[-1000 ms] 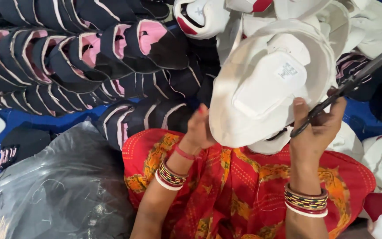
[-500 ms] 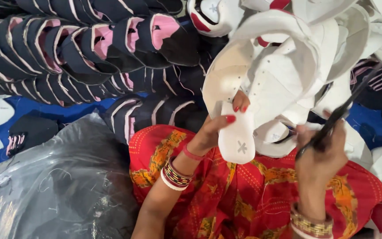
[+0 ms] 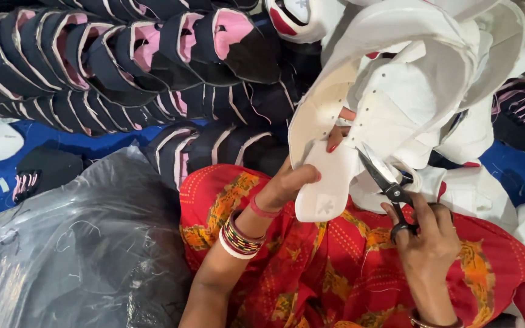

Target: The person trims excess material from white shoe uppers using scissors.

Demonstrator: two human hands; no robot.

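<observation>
blue floor; left hand [image 3: 293, 185] grips stiff white shoe upper [image 3: 390, 103], right hand [image 3: 426, 243] grasps metal scissors [image 3: 384, 179].

A large bag of clear plastic film [image 3: 74, 255] fills the lower left of the frame, crumpled and glossy, grey where the light catches it, with loose pale threads lying on its surface. Its upper edge rises to a peak near the middle left, just below the rows of dark pieces. What it holds cannot be made out through the film. No labels, signs or screens show anywhere in the frame.
</observation>
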